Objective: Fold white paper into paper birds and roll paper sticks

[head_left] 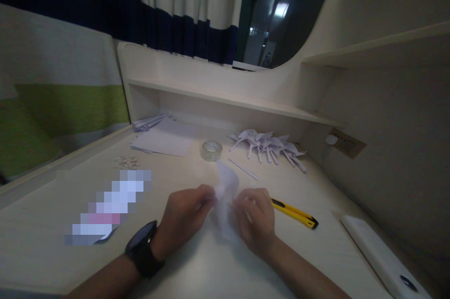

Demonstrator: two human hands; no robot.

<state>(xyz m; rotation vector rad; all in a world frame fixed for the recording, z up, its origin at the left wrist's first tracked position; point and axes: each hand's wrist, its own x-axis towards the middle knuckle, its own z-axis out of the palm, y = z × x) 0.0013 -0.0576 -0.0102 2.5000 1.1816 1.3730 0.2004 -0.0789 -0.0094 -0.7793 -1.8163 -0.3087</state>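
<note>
A curled sheet of white paper [228, 179], somewhat blurred, is held up over the middle of the desk. My left hand [190, 210], with a black watch on its wrist, pinches the left edge of the paper. On the other side, the fingers of my right hand [256, 217] are closed on the paper's right part. Just right of that hand lies a yellow utility knife [297, 213]. Beyond the paper are a thin white paper stick [243, 168] and a roll of clear tape [212, 151].
Folded paper pinwheels on sticks [269, 144] lie in a row at the back right. White sheets [165, 137] are stacked at the back left. Small white pieces [125, 163] and a pixelated phone [105, 212] lie at left. A white box-like object [379, 254] stands along the right wall.
</note>
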